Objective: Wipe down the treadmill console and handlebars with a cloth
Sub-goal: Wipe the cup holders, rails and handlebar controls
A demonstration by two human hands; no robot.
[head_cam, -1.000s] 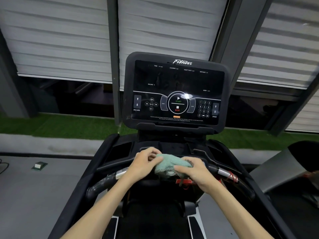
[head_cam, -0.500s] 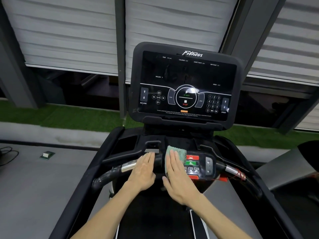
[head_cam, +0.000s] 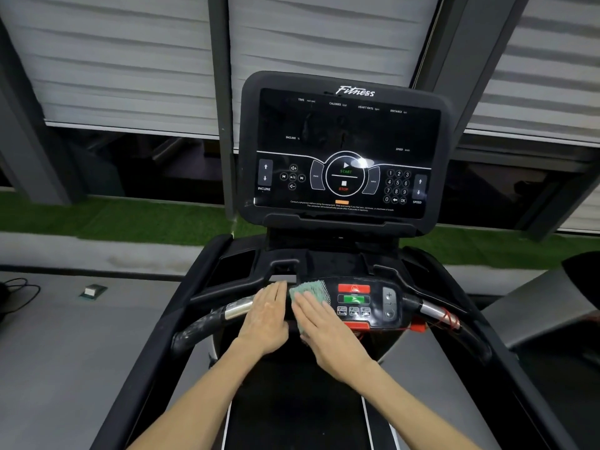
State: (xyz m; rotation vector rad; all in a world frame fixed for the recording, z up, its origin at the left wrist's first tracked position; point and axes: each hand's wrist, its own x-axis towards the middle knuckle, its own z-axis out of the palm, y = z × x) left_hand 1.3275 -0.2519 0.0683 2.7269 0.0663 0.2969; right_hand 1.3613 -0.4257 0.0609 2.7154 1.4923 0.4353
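1. The right hand [head_cam: 324,332] lies flat with its fingers straight and together, pressing the cloth [head_cam: 310,292] down rather than gripping it.
2. The left hand [head_cam: 266,319] is just beside it, also flat and relaxed. It holds nothing, and its palm rests on the middle of the handlebar [head_cam: 207,323].
3. The cloth is pale teal-green with a nubby texture and is bunched into a small pad. A mesh-like edge shows on its right side. It peeks out past the right fingertips and below the palm's left edge.
4. The cloth sits at the left end of the control panel [head_cam: 370,303], touching it beside the red and green buttons.
5. A red cord [head_cam: 449,319] wraps the handlebar's right side.
6. Above stands the console [head_cam: 344,151], its dark screen showing START, STOP, INCLINE and SPEED markings.
7. Green turf [head_cam: 130,219] and white blinds [head_cam: 130,60] lie beyond.
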